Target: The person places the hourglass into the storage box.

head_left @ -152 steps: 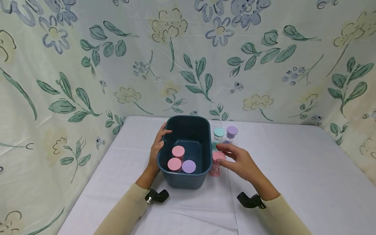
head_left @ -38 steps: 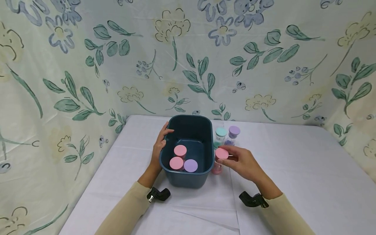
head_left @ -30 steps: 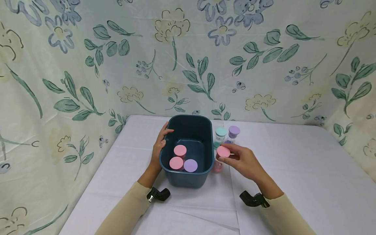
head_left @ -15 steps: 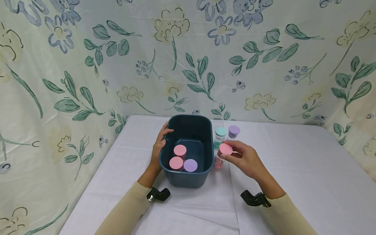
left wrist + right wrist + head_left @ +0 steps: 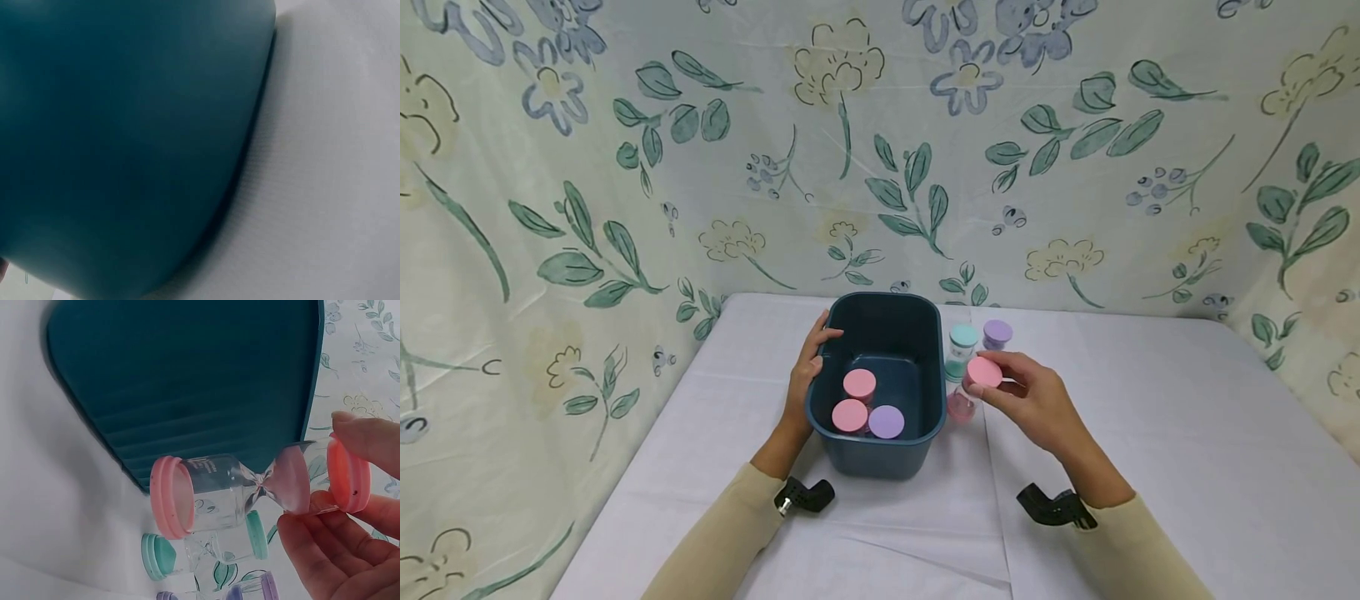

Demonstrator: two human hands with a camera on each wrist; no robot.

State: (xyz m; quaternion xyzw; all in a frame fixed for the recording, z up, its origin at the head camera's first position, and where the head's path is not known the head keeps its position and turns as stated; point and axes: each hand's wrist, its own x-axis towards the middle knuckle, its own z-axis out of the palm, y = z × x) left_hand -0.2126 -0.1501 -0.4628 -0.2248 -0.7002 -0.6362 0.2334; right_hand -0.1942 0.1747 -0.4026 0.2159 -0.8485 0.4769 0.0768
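My right hand [image 5: 1033, 400] pinches a pink-capped hourglass [image 5: 983, 372] by its upper cap, just right of the dark blue bin [image 5: 876, 460]. In the right wrist view, thumb and fingers of the right hand [image 5: 350, 550] close round the cap end of the hourglass [image 5: 290, 478], with pink sand in the bulb nearest them. My left hand [image 5: 803, 375] grips the bin's left wall, fingers over the rim. Inside the bin stand two pink-capped hourglasses [image 5: 850, 415] and a purple-capped one [image 5: 886, 422]. Only the bin's outer wall [image 5: 125, 125] fills most of the left wrist view.
Behind the held hourglass stand a teal-capped hourglass [image 5: 962, 337] and a purple-capped hourglass [image 5: 997, 333], close to the bin's right wall. A white cloth [image 5: 1150, 433] covers the table. Floral fabric [image 5: 1075, 208] hangs at the back and sides.
My right hand has closed on the pink hourglass beside the bin, then drawn it up and slightly right, leaning its cap rightward. The left hand keeps its place on the bin.
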